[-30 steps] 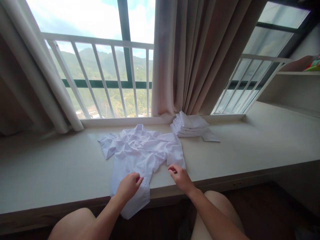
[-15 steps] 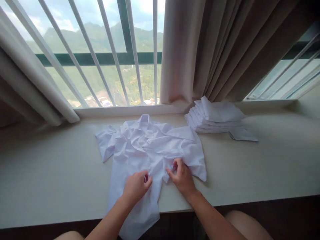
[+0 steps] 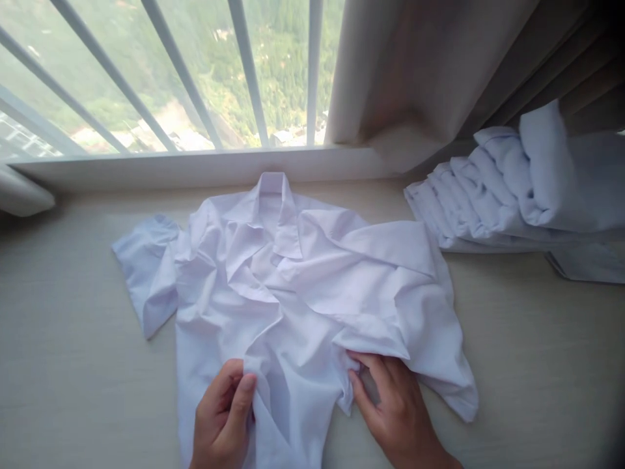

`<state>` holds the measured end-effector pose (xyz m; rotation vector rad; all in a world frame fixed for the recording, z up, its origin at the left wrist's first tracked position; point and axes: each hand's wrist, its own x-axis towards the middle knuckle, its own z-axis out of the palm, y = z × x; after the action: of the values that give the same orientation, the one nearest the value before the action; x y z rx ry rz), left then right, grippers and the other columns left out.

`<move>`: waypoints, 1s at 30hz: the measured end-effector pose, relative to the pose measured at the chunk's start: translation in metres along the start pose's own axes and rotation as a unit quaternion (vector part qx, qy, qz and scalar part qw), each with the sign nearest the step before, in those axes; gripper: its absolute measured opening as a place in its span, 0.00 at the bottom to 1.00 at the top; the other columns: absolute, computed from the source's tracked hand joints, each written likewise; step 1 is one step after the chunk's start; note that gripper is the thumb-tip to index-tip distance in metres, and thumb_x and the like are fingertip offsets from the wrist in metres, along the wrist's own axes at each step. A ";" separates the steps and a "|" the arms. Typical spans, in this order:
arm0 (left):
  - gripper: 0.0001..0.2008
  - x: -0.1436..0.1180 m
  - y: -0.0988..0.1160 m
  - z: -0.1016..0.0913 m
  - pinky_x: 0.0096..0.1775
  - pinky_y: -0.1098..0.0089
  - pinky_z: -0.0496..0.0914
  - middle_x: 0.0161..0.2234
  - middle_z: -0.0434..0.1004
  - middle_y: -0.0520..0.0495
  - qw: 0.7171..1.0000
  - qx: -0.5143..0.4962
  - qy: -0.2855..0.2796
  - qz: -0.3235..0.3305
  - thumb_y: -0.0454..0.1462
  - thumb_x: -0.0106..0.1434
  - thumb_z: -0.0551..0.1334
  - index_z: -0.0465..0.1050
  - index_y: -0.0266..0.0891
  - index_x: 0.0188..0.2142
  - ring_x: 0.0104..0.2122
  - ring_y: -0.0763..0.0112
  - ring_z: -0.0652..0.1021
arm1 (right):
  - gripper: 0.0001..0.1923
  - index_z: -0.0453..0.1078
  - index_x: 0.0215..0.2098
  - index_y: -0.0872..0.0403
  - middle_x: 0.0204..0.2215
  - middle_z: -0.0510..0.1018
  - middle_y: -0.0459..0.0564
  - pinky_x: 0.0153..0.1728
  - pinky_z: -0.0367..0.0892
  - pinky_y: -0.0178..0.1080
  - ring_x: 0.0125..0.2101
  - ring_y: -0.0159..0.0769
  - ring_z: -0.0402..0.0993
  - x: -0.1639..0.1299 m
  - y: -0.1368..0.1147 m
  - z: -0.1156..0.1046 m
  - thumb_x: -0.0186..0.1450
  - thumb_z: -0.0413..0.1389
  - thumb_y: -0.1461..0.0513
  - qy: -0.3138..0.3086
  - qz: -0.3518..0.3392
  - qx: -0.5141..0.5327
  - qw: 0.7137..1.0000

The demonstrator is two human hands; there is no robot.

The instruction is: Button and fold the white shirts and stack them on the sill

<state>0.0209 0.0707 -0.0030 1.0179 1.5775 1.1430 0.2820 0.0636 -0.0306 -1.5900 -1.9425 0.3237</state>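
Landmark: a crumpled white shirt (image 3: 293,286) is spread face up on the pale bench (image 3: 63,391), its collar toward the window sill; every place below is given relative to it.
Left sleeve of view: a short sleeve (image 3: 146,273) is seen lying flat at the shirt's left edge, apart from both hands.
Left hand (image 3: 222,420): it is found at the shirt's near left front; the fingers are curled and the thumb is pressed onto a front edge, so the cloth is pinched.
Right hand (image 3: 393,407): it is found at the shirt's near right; the fingers are only partly bent and tucked under a loose fold, and a firm grip cannot be confirmed.
Handling, as judged: the cloth is thin, light and limp, and it will sag and crease when lifted; little slipping is expected. Hold is best taken at stitched edges, such as the front placket, hem or shoulder seams.
Right of the shirt: a stack of folded white cloths (image 3: 508,189) is set near it, against the curtain (image 3: 430,65).
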 end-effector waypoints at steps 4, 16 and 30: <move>0.16 0.001 -0.001 -0.011 0.22 0.77 0.63 0.21 0.66 0.54 0.993 -0.083 0.076 -0.035 0.50 0.62 0.67 0.73 0.40 0.31 0.21 0.76 0.66 | 0.08 0.71 0.46 0.45 0.37 0.80 0.49 0.40 0.74 0.44 0.38 0.43 0.78 -0.001 -0.010 -0.008 0.70 0.54 0.63 0.007 0.030 0.071 0.997; 0.19 -0.124 0.044 -0.058 0.34 0.65 0.78 0.45 0.79 0.40 0.991 0.020 0.006 0.131 0.52 0.67 0.61 0.75 0.38 0.43 0.45 0.56 0.80 | 0.18 0.69 0.55 0.49 0.55 0.76 0.54 0.59 0.65 0.53 0.56 0.46 0.71 -0.068 -0.088 -0.082 0.68 0.54 0.56 0.096 0.080 0.254 0.959; 0.20 -0.309 -0.024 -0.160 0.60 0.54 0.64 0.57 0.77 0.44 0.847 0.521 -0.024 0.107 0.47 0.68 0.54 0.79 0.47 0.51 0.60 0.53 0.72 | 0.18 0.76 0.52 0.48 0.54 0.79 0.54 0.57 0.64 0.53 0.58 0.51 0.71 -0.267 -0.072 -0.129 0.69 0.50 0.54 -0.097 0.094 0.006 0.991</move>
<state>-0.0598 -0.2630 0.0607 1.9271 2.1072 0.2850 0.3269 -0.2322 0.0314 -1.7962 -1.9295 0.5861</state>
